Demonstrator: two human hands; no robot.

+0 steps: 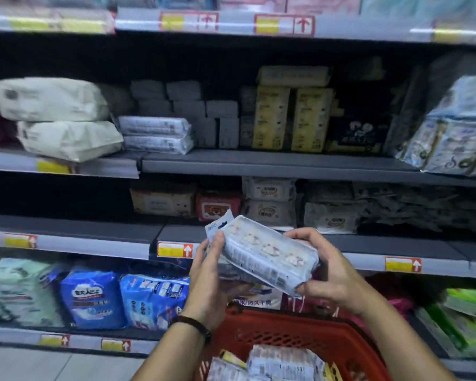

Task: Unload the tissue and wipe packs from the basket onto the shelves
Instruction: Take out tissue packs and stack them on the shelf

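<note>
While held at lower centre of the frame, just above the red basket, tilts down to the right: a pale film-wrapped tissue pack. Left hand clamped on its upper-left end by the hang tab, right hand clamped on the lower-right end. Probably light, soft and squashy, with slick film likely to slide; best gripped across the short ends, not by the thin tab. More packs lying in the basket, bare shelf just behind.
</note>
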